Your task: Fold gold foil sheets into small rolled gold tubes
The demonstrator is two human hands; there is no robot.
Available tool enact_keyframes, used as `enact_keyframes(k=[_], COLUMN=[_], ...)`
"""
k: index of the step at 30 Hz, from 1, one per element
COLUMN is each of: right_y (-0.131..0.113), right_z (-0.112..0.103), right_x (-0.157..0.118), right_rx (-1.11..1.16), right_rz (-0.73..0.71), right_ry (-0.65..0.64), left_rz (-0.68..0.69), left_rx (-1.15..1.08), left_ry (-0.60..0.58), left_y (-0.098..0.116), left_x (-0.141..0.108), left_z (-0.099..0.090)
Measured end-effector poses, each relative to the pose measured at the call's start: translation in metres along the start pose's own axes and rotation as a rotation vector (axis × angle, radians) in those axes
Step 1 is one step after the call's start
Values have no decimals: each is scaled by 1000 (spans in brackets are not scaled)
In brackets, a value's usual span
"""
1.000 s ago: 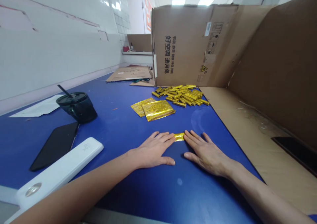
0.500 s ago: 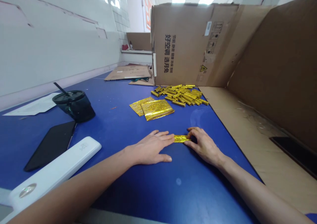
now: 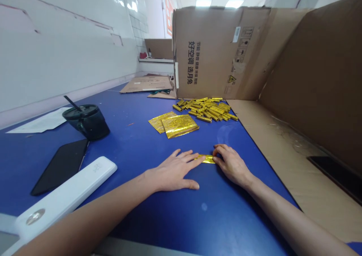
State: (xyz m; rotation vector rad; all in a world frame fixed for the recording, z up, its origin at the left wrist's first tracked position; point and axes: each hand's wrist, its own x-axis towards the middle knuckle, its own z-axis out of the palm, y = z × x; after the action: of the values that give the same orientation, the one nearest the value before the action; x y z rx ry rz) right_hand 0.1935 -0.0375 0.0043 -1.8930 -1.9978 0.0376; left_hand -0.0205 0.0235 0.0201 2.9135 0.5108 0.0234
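A small gold strip (image 3: pixel 206 159) lies flat on a blue table (image 3: pixel 169 220), right between the two hands. The left hand (image 3: pixel 175 171) is flat on the table with its fingers (image 3: pixel 188 158) spread wide, and the tips touch the left end of the strip. The right hand (image 3: pixel 232 164) is humped up, with its fingers (image 3: pixel 223 149) bent and close together at the right end of the strip. They touch it, but you cannot tell if they pinch it or just press down on it.

Past the strip, just ahead of the hands, are two flat gold sheets (image 3: pixel 178 125). Next to them is a big pile of small gold rolls (image 3: pixel 205 108). Behind the pile stands a cardboard box (image 3: pixel 217 48) with black writing on it.

To the left of the strip are a black cup (image 3: pixel 87 123) with a straw, a black phone (image 3: pixel 60 165) lying flat, and a long white case (image 3: pixel 68 195). A white paper (image 3: pixel 39 122) lies past the cup. To the right of the strip, a cardboard sheet (image 3: pixel 283 135) lies along the table's edge, and a dark flat thing (image 3: pixel 336 176) rests on it.
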Motion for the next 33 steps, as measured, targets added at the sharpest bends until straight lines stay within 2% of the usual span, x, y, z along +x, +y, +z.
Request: enact_keyframes(k=[6, 8, 10, 12, 20, 28, 31, 33], right_y=[-13, -21, -27, -29, -11, -11, -9, -6], right_z=[-4, -6, -7, -10, -30, -37, -34, -31], right_x=[-9, -13, -17, -20, -17, -19, -18, -17], right_rx=[-97, -106, -98, -106, -208, -241, -242, -223], right_rz=[-21, -133, -257, -307, -236, -181, -185, -190], right_ry=[14, -24, -114, -191, -252, -303, -276, -202], left_rz=[-6, -3, 0, 1, -1, 17, 11, 5], left_rx=[57, 53, 43, 29, -34, -103, -103, -99], left_ry=[5, 7, 6, 2, -19, -43, -35, -25], left_y=[4, 4, 3, 3, -3, -10, -9, -8], left_x=[2, 3, 3, 2, -1, -5, -5, -4], left_z=[2, 2, 3, 3, 0, -6, -6, -6])
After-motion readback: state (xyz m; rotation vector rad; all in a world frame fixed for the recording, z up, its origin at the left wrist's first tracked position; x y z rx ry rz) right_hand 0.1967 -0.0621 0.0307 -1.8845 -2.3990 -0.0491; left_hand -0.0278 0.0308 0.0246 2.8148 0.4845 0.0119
